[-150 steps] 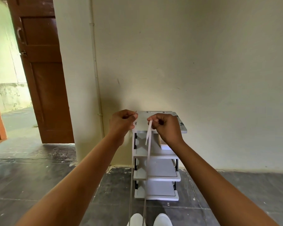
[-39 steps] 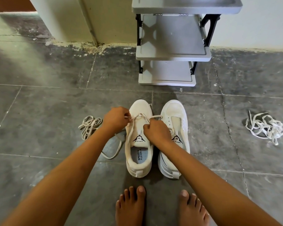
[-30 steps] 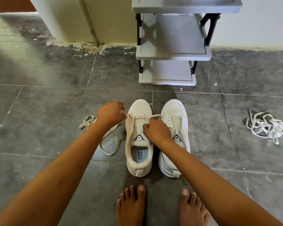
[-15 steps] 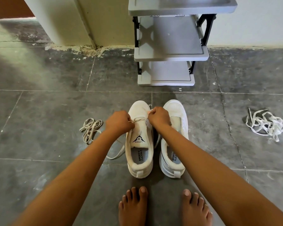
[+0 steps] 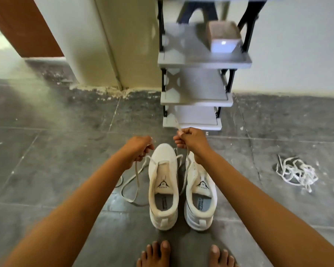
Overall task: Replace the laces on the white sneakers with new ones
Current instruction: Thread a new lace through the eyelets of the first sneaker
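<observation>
Two white sneakers stand side by side on the grey tiled floor, toes away from me: the left sneaker (image 5: pixel 163 182) and the right sneaker (image 5: pixel 201 191). A cream lace (image 5: pixel 136 174) runs through the front eyelets of the left sneaker. My left hand (image 5: pixel 138 149) grips one end of this lace, which trails in a loop on the floor to the left. My right hand (image 5: pixel 189 140) grips the other end above the toes, its tip sticking up past my fingers.
A tangle of white laces (image 5: pixel 295 172) lies on the floor to the right. A grey shoe rack (image 5: pixel 197 97) stands against the wall straight ahead, with a small box (image 5: pixel 223 38) on an upper shelf. My bare feet (image 5: pixel 183 255) are just behind the sneakers.
Both hands have risen from the left sneaker's eyelets and spread apart, pulling the lace ends up and out. The camera has tilted upward a little.
</observation>
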A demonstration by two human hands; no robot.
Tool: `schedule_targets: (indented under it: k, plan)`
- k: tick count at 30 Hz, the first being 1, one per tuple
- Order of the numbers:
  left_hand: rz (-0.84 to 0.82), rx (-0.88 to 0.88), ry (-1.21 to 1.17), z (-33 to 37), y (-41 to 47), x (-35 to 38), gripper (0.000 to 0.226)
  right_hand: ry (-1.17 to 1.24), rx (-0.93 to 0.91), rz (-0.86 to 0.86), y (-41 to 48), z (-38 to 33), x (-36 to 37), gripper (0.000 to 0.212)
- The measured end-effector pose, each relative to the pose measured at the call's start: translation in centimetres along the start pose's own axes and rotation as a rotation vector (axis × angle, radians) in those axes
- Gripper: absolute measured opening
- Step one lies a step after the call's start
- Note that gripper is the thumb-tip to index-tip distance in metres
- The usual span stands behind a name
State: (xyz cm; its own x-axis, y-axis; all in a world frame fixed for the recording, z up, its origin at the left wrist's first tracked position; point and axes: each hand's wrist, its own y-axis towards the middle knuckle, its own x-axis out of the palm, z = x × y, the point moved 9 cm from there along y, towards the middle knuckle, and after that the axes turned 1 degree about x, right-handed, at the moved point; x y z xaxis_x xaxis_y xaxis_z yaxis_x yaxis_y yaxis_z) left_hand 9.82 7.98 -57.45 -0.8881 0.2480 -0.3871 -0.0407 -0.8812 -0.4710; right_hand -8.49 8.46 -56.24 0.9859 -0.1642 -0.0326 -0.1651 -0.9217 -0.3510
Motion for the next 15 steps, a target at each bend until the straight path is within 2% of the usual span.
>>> schedule_targets:
  k: [4,9,15]
  plan:
    - [0.046,0.131,-0.102,6.6,-2.2,-3.0,0.029,0.124,-0.116,-0.035,-2.6,-7.2,0.1,0.011]
    - [0.123,0.365,-0.354,16.3,-7.1,-7.5,0.021,0.161,-0.364,-0.057,-6.6,-17.6,-0.2,0.014]
    - [0.292,0.618,-0.409,25.6,-14.1,-12.0,0.014,0.184,-0.533,-0.04,-10.8,-26.9,-0.9,0.01]
